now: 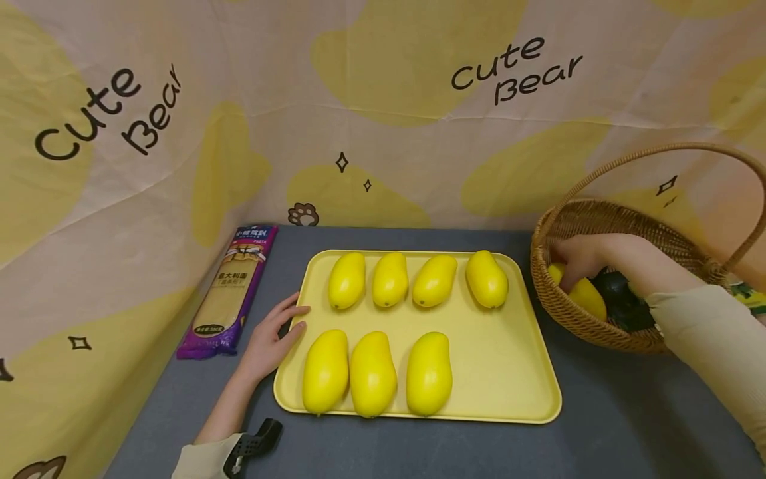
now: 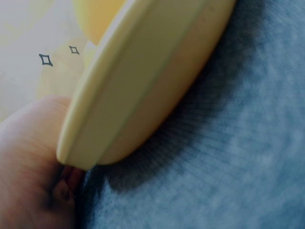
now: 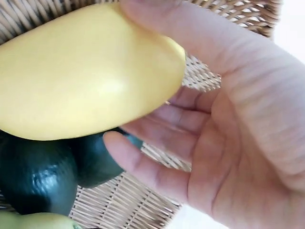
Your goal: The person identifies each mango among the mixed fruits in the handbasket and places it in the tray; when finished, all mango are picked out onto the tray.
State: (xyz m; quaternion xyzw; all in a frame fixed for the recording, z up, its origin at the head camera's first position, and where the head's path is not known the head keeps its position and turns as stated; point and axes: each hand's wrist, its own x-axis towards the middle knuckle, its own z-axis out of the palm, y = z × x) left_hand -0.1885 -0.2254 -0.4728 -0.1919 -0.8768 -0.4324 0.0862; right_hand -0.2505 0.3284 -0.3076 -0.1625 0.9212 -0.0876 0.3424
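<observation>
My left hand (image 1: 266, 344) rests at the left rim of a yellow tray (image 1: 497, 362), fingertips over its edge. The left wrist view shows that hand (image 2: 31, 157) close against the tray's side (image 2: 128, 90). Several mangoes (image 1: 347, 281) lie in a back row on the tray, and three more, such as this mango (image 1: 429, 374), in the front row. Inside the wicker basket (image 1: 559, 303), my right hand (image 1: 604, 256) grips a mango (image 3: 90, 76), thumb over it and fingers along its underside. Dark green avocados (image 3: 35, 174) lie below that mango.
A purple pack of spaghetti (image 1: 230, 293) lies left of the tray. The basket's tall handle (image 1: 658, 150) arches above my right forearm. Behind the grey table (image 1: 479, 452) hangs a patterned cloth (image 1: 389, 80). Part of a green item (image 3: 38, 220) shows in the basket.
</observation>
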